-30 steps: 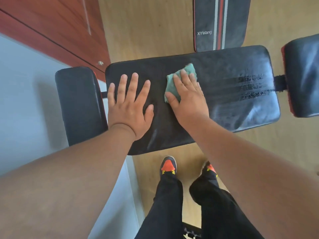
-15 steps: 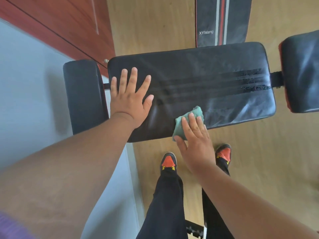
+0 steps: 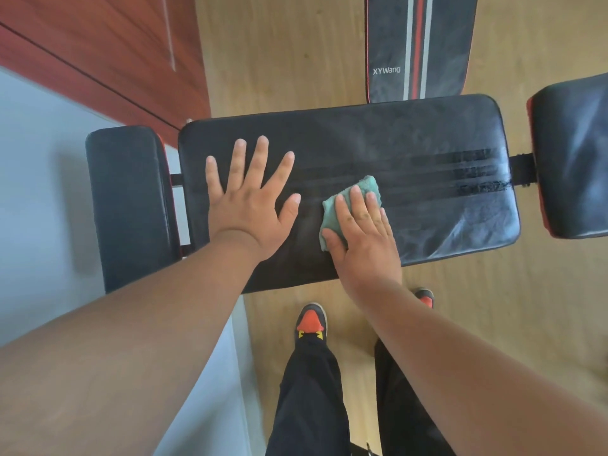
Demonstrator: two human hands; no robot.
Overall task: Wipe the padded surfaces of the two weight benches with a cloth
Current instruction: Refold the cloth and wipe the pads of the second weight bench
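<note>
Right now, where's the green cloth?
Head view, centre: the green cloth lies on the long black bench pad, under the right hand, just right of the flat left hand.

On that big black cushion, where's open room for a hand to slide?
The long black bench pad is bare from the teal cloth under the right hand to its right end, and along its far edge. Crowded at left: the left hand lies flat beside the cloth.

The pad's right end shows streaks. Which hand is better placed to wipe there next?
The right hand: it presses the cloth flat on the pad, on the side nearer the streaks. The left hand rests bare, fingers spread, toward the pad's other end.
</note>
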